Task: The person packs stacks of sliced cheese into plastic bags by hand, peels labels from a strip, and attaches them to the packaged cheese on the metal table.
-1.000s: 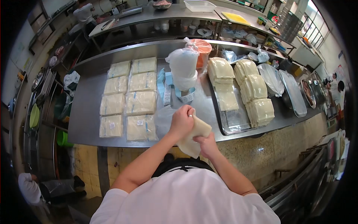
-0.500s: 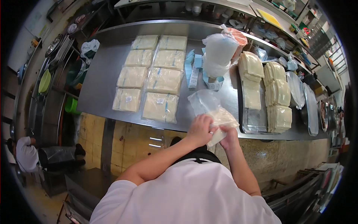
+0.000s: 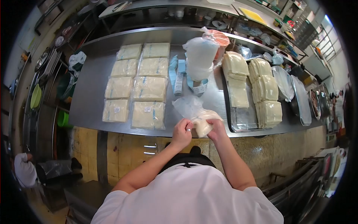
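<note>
At the front edge of the steel table, a clear plastic bag lies with its far end flattened on the metal. A stack of thin pale dough sheets bends at the bag's near end, partly within the plastic. My left hand, wearing a ring, pinches the bag's edge at the left of the stack. On the other side, my right hand grips the dough sheets, thumb on top. Just to the right stands a metal tray bearing folded piles of dough sheets.
Two columns of bagged dough packs lie on the steel table to the left. Blue label strips, a filled roll of plastic bags and an orange tub stand behind. A person sits at far left.
The view has shifted, so the table things appear further left. My left hand has moved from over the stack to its left edge, and the near end of the dough sheets now curls up.
</note>
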The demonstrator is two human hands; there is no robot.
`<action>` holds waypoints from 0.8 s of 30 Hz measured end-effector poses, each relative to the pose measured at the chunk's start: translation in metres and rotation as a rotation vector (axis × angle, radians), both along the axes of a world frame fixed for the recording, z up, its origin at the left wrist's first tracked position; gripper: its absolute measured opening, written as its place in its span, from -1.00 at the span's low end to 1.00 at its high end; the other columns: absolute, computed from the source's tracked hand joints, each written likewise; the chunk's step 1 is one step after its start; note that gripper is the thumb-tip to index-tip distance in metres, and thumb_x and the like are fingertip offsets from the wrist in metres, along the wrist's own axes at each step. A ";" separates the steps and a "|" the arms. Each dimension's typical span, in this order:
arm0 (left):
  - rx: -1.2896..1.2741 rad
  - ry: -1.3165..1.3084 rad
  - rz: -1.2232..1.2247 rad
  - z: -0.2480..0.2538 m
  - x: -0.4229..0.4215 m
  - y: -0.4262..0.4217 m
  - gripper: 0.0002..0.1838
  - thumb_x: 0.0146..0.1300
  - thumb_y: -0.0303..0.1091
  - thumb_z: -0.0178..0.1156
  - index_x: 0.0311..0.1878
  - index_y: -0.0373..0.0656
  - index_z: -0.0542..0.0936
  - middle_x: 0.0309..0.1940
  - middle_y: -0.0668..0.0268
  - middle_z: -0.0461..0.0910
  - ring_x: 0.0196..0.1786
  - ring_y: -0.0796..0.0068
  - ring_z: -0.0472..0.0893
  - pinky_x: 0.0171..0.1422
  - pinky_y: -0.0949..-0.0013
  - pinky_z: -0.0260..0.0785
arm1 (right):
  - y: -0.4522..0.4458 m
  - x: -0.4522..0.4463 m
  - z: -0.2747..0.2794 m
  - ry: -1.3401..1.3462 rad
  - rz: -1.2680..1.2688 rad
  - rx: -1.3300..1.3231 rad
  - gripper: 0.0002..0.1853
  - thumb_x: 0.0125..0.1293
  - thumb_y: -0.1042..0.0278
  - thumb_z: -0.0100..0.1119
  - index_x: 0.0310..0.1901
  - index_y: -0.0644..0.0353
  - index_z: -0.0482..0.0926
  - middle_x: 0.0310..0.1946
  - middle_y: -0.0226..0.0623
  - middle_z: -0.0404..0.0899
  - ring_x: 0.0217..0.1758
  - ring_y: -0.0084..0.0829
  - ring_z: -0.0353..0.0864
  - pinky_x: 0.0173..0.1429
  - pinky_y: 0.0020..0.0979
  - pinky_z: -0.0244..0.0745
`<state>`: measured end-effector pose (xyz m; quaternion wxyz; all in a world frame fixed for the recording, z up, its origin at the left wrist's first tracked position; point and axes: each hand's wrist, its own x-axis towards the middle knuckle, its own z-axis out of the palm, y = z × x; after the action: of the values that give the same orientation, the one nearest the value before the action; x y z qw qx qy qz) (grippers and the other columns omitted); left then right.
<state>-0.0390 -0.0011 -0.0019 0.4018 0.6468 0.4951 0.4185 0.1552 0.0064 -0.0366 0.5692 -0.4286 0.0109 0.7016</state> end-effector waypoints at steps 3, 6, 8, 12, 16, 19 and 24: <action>-0.020 0.067 -0.043 -0.021 0.002 -0.007 -0.86 0.42 -0.44 0.15 -0.30 -0.27 0.52 -0.37 0.05 0.54 -0.25 -0.09 0.53 -0.12 0.00 0.37 | 0.008 0.002 0.001 0.053 -0.109 0.075 -0.45 0.31 0.61 -0.07 0.36 0.49 0.30 0.29 0.20 0.44 0.35 0.19 0.52 0.46 0.19 0.46; 0.026 0.046 -0.068 -0.021 0.010 -0.002 -0.88 0.40 -0.44 0.15 -0.29 -0.26 0.52 -0.33 0.04 0.55 -0.19 -0.11 0.55 -0.08 -0.02 0.38 | 0.006 0.007 -0.031 -0.016 -0.042 0.009 -0.40 0.24 0.65 -0.06 0.38 0.49 0.27 0.28 0.19 0.43 0.35 0.23 0.50 0.48 0.23 0.43; 0.060 0.063 -0.070 -0.021 0.015 -0.001 -0.89 0.38 -0.44 0.15 -0.27 -0.26 0.53 -0.30 0.03 0.57 -0.15 -0.11 0.56 -0.04 -0.04 0.38 | 0.004 0.004 -0.041 -0.012 0.012 -0.018 -0.40 0.24 0.65 -0.08 0.37 0.49 0.28 0.27 0.20 0.43 0.36 0.23 0.50 0.47 0.24 0.44; 0.083 0.164 -0.087 -0.061 0.014 -0.008 -0.91 0.37 -0.44 0.15 -0.25 -0.26 0.54 -0.26 0.02 0.58 -0.10 -0.13 0.56 -0.02 -0.07 0.38 | 0.011 0.013 -0.059 0.240 -0.139 0.042 -0.41 0.28 0.62 -0.11 0.39 0.44 0.28 0.29 0.20 0.44 0.36 0.22 0.49 0.47 0.26 0.43; 0.152 0.044 -0.089 -0.043 0.020 -0.014 -0.91 0.37 -0.45 0.16 -0.27 -0.25 0.53 -0.30 0.04 0.55 -0.15 -0.09 0.54 -0.05 -0.02 0.37 | 0.014 0.008 -0.062 0.242 -0.113 0.087 -0.44 0.35 0.60 -0.15 0.41 0.39 0.32 0.32 0.14 0.46 0.37 0.17 0.50 0.51 0.25 0.39; 0.126 0.024 -0.096 -0.039 0.021 -0.015 -0.93 0.34 -0.49 0.17 -0.28 -0.26 0.51 -0.33 0.09 0.52 -0.19 -0.03 0.52 -0.07 0.06 0.37 | 0.019 0.001 -0.057 0.224 -0.080 0.100 -0.50 0.42 0.57 -0.10 0.39 0.38 0.36 0.31 0.12 0.48 0.36 0.13 0.51 0.50 0.20 0.42; 0.050 0.054 -0.197 -0.040 0.016 -0.026 -0.93 0.32 -0.50 0.18 -0.30 -0.26 0.52 -0.32 0.10 0.53 -0.19 -0.02 0.52 -0.05 0.07 0.38 | 0.026 -0.014 -0.052 0.182 -0.072 0.119 -0.54 0.43 0.55 -0.06 0.35 0.39 0.38 0.22 0.11 0.51 0.31 0.16 0.53 0.41 0.25 0.49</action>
<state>-0.0226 -0.0271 -0.0416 0.4112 0.7132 0.4292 0.3714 0.1413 0.0327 -0.0881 0.6150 -0.3279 0.0363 0.7162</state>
